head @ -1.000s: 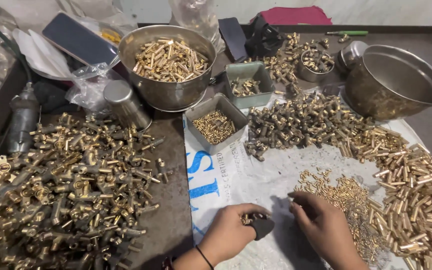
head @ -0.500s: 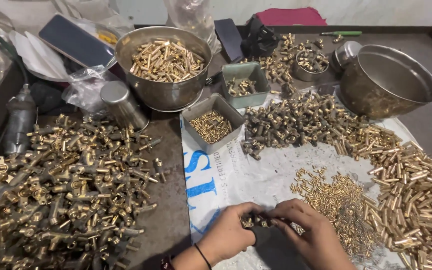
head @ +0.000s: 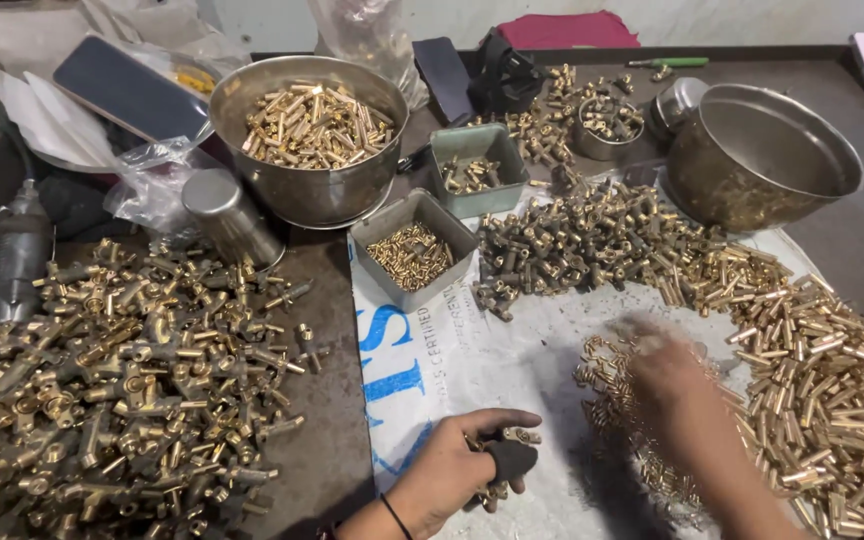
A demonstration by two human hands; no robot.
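Low in the frame's centre, the left hand [head: 449, 468] curls its fingers around a small dark rounded tool with brass bits [head: 508, 462], thumb stretched over it. The right hand [head: 674, 375], blurred at lower right, hovers over the loose heap of small brass rings [head: 612, 400]; its finger pose cannot be told. Two round steel bowls stand above: one full of brass pins [head: 314, 125], one empty [head: 764, 150]. Two square grey trays [head: 414, 248] sit between them.

Golden brass fittings [head: 132, 380] lie heaped over the dark brown table [head: 322, 420]. The white sack sheet [head: 472, 350] carries blue lettering. Steel-grey pots: one pot [head: 312, 190] brims with shiny yellow pins, the other pot [head: 762, 150] has a dull bronze inside. A maroon cloth [head: 567, 28] sits behind, beside a green pen [head: 667, 62].
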